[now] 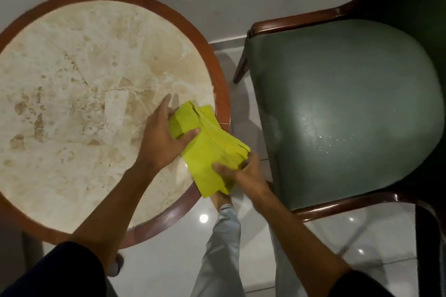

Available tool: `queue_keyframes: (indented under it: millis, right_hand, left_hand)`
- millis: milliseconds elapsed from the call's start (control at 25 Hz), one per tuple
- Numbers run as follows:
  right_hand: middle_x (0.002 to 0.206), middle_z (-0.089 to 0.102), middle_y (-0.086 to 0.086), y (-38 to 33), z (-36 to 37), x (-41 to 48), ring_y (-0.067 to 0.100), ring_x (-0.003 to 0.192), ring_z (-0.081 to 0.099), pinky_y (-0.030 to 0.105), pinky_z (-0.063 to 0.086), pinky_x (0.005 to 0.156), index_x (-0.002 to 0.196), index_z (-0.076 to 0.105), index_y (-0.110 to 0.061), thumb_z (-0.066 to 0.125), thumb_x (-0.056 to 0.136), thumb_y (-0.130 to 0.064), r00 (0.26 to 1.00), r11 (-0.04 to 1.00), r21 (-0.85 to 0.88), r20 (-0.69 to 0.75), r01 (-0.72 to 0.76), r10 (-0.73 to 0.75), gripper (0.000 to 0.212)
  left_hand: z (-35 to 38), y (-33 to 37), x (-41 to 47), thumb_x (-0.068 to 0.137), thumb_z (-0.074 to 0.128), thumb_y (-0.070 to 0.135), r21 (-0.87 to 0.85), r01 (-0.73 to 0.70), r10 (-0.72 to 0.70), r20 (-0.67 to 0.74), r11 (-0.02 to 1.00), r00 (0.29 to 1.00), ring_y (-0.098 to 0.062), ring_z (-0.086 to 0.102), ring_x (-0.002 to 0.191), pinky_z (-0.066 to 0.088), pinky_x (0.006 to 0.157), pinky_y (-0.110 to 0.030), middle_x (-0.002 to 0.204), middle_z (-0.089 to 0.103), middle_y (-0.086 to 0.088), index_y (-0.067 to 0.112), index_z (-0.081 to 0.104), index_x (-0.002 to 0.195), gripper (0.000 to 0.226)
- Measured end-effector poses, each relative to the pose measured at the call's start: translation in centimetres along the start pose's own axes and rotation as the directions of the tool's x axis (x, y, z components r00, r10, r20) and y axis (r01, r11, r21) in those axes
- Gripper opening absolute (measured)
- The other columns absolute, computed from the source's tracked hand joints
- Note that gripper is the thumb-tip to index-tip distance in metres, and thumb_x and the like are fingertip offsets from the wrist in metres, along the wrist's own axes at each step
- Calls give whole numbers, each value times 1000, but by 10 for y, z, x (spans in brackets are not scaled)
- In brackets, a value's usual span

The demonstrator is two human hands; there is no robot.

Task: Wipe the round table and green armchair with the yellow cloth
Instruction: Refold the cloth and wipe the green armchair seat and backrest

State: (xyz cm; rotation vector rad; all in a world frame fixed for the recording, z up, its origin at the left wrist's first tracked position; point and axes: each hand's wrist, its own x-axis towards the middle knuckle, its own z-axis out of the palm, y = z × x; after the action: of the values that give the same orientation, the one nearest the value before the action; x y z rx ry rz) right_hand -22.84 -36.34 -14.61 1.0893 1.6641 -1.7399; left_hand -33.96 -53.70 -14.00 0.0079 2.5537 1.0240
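The yellow cloth is folded in layers and lies over the right edge of the round table, a beige marble top in a brown wooden rim. My left hand grips the cloth's upper end over the tabletop. My right hand pinches the cloth's lower end just past the table's rim. The green armchair, with a shiny padded seat and dark wooden arms, stands to the right of the table, apart from both hands.
A white wall runs along the back. Glossy white floor tiles show in the narrow gap between table and chair. My legs in light trousers and a bare foot stand in that gap, close to the chair's front wooden arm.
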Motion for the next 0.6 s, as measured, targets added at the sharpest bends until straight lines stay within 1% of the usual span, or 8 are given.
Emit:
queue_keyframes:
  millis: [40, 120, 200, 280, 400, 480, 520, 600]
  right_hand:
    - [135, 58, 11, 10, -1, -5, -3, 83, 67, 14, 57, 63, 116, 50, -26, 85, 72, -15, 990, 986, 125, 106, -108, 95, 58]
    - [108, 71, 4, 15, -14, -8, 0, 68, 65, 11, 52, 46, 98, 60, -27, 83, 72, -7, 980, 979, 127, 137, -161, 143, 40]
    - [91, 73, 4, -2, -46, -3, 16, 74, 69, 23, 60, 56, 103, 68, -16, 82, 71, -5, 992, 985, 114, -13, -126, 128, 37]
    - [100, 73, 12, -27, -96, 3, 31, 91, 70, 40, 60, 80, 109, 67, -8, 80, 69, 0, 987, 995, 98, -158, -14, 30, 43]
    - [105, 67, 15, -81, -176, 15, 30, 93, 64, 42, 55, 83, 112, 58, -11, 85, 65, -4, 911, 984, -119, -379, 129, -165, 54]
    - [114, 61, 14, -108, -210, 27, 31, 103, 60, 43, 51, 89, 125, 50, -15, 83, 67, -12, 823, 898, -419, -457, 134, -336, 66]
    - [122, 57, 15, -113, -218, 34, 33, 113, 55, 45, 46, 95, 131, 45, -16, 78, 70, -14, 753, 799, -596, -492, 74, -437, 70]
    - [139, 47, 18, -107, -211, 48, 36, 129, 43, 47, 37, 104, 140, 40, -12, 67, 77, -17, 608, 644, -765, -515, -8, -604, 69]
  left_hand:
    - [1, 6, 2, 76, 81, 28, 22, -15, 14, 49, 1000, 999, -29, 54, 117, 43, 97, -38, 126, 60, -14, 12, 42, 141, 78]
    - [3, 14, 4, 72, 82, 24, 66, 42, -49, 102, 997, 994, -31, 61, 109, 48, 89, -35, 118, 66, -16, 9, 59, 127, 61]
    - [11, 29, 1, 71, 80, 19, -128, 202, -177, 183, 971, 967, -28, 66, 95, 56, 81, -36, 115, 69, -18, 7, 62, 115, 49]
    - [36, 60, -4, 76, 76, -1, -394, 300, -202, 272, 869, 941, -27, 65, 92, 58, 79, -37, 120, 65, -26, 3, 55, 120, 48]
    - [89, 114, 0, 79, 72, -5, -433, 228, -134, 237, 872, 962, -25, 57, 106, 51, 96, -48, 127, 57, -27, 2, 45, 128, 56]
    - [117, 141, 5, 81, 73, 13, -290, 127, -49, 260, 949, 964, -29, 57, 113, 48, 98, -52, 130, 56, -19, 13, 39, 134, 63]
    - [123, 144, 13, 82, 71, 26, -102, -5, 29, 237, 995, 971, -32, 54, 118, 46, 100, -53, 133, 55, -15, 19, 36, 137, 65]
    - [116, 134, 40, 86, 59, 42, 348, -275, 259, 93, 896, 961, -35, 44, 131, 37, 106, -56, 142, 49, -12, 23, 36, 139, 61]
